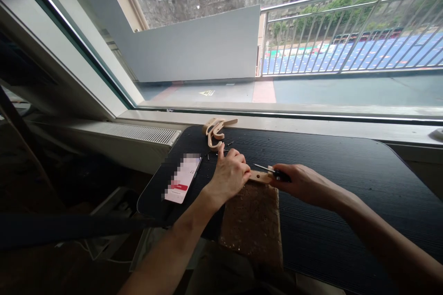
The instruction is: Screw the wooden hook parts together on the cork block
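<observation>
Pinching the left end of a flat, light-brown wooden strip with round holes (259,176), the left hand (230,170) in the head view bends most of its fingers together – one finger stands out from the rest, pointing towards the pale, curved wooden hooks (213,134). Whether that fingertip touches the nearest hook cannot be told. The right hand (294,178) is closed around a slim tool with a black handle and a thin metal shaft (282,176), the shaft pointing left over the strip, and its fingers also meet the strip's right end. The strip lies crosswise between the two hands, at the far edge of a rough, brown rectangular block (252,221), which sits at the near side of a black, wood-grained table with rounded corners (332,166). Small dark metal pieces (208,156) lie scattered near the hooks, too small to make out well. Left of the left hand rests a phone with a lit, pinkish screen (185,177), partly blurred out. Beyond the table runs a pale windowsill (311,128) – and through the glass, a silvery metal railing (341,32).
</observation>
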A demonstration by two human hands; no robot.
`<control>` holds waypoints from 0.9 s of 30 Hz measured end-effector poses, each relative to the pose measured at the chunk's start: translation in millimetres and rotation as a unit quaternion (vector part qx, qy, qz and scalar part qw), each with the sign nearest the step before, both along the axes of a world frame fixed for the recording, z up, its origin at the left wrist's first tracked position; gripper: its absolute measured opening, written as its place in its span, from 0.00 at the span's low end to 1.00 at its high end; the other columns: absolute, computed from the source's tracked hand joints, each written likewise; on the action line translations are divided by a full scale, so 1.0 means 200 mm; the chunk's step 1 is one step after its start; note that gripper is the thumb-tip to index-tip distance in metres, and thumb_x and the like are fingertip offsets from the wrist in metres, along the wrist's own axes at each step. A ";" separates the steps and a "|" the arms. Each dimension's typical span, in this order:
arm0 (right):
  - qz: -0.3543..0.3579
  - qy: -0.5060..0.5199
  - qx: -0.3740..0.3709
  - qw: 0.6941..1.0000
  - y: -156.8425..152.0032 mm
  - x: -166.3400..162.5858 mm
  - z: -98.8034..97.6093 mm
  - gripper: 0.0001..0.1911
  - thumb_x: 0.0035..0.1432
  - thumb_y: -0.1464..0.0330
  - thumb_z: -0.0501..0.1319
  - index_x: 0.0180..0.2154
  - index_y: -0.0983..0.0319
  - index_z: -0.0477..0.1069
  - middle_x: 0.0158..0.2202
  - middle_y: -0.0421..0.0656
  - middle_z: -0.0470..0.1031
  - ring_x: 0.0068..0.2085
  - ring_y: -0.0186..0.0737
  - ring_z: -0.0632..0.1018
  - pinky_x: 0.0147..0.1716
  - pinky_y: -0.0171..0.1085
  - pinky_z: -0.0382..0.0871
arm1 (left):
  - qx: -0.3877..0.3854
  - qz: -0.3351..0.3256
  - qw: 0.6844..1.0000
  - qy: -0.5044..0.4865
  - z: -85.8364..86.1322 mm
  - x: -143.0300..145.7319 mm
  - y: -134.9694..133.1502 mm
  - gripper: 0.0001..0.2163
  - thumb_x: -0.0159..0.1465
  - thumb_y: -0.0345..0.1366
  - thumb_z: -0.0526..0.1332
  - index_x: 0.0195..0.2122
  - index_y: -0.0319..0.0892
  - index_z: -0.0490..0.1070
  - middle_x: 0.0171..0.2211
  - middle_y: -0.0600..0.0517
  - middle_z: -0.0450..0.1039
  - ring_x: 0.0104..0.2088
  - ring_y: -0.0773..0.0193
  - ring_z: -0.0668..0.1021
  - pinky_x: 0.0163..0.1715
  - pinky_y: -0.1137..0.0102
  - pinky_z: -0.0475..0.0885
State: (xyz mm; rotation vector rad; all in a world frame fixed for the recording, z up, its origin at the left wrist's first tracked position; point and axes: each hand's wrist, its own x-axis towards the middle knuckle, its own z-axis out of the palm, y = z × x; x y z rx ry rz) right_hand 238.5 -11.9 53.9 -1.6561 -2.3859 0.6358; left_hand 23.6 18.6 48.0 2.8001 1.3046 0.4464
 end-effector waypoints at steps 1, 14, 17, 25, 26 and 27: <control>-0.002 -0.002 -0.001 1.000 0.00 0.00 0.00 0.14 0.59 0.56 0.53 0.35 0.58 0.70 0.25 0.39 0.72 0.25 0.35 0.69 0.23 0.34 0.54 | 0.003 0.001 1.000 -0.008 -0.01 0.00 0.00 0.08 0.62 0.39 0.59 0.30 0.47 0.77 0.34 0.54 0.74 0.44 0.60 0.69 0.61 0.47 0.39; 0.015 0.045 0.026 0.999 0.02 0.05 0.02 0.20 0.55 0.62 0.59 0.50 0.54 0.66 0.31 0.39 0.77 0.26 0.34 0.74 0.23 0.31 0.64 | -0.055 0.032 0.997 -0.040 -0.02 -0.01 0.00 0.05 0.62 0.35 0.59 0.31 0.47 0.74 0.31 0.58 0.70 0.38 0.65 0.70 0.61 0.48 0.44; 0.039 0.073 0.020 0.996 0.06 0.03 0.00 0.13 0.58 0.67 0.56 0.45 0.55 0.70 0.35 0.41 0.77 0.31 0.37 0.76 0.27 0.32 0.66 | -0.052 0.043 0.997 -0.043 -0.03 0.00 0.01 0.04 0.61 0.34 0.60 0.30 0.48 0.73 0.30 0.58 0.70 0.37 0.65 0.71 0.61 0.49 0.47; 0.048 0.074 -0.002 0.996 0.09 0.05 -0.03 0.09 0.61 0.64 0.54 0.41 0.56 0.71 0.32 0.40 0.76 0.29 0.37 0.75 0.27 0.34 0.64 | -0.031 0.062 0.997 -0.044 -0.02 0.03 0.01 0.05 0.60 0.34 0.60 0.29 0.48 0.74 0.29 0.57 0.72 0.38 0.63 0.72 0.62 0.47 0.42; 0.047 0.069 -0.001 0.997 0.09 0.05 -0.03 0.09 0.61 0.64 0.54 0.41 0.56 0.70 0.32 0.40 0.76 0.30 0.37 0.75 0.27 0.33 0.64 | -0.027 0.068 0.996 -0.045 -0.02 0.03 0.00 0.05 0.60 0.34 0.61 0.28 0.48 0.74 0.29 0.57 0.72 0.39 0.63 0.72 0.62 0.46 0.40; 0.046 0.061 -0.001 0.997 0.09 0.05 -0.02 0.09 0.61 0.63 0.54 0.41 0.56 0.70 0.32 0.40 0.76 0.30 0.37 0.75 0.27 0.33 0.63 | -0.023 0.075 0.996 -0.047 -0.02 0.03 0.00 0.05 0.60 0.34 0.61 0.28 0.47 0.73 0.29 0.57 0.72 0.39 0.62 0.71 0.62 0.46 0.39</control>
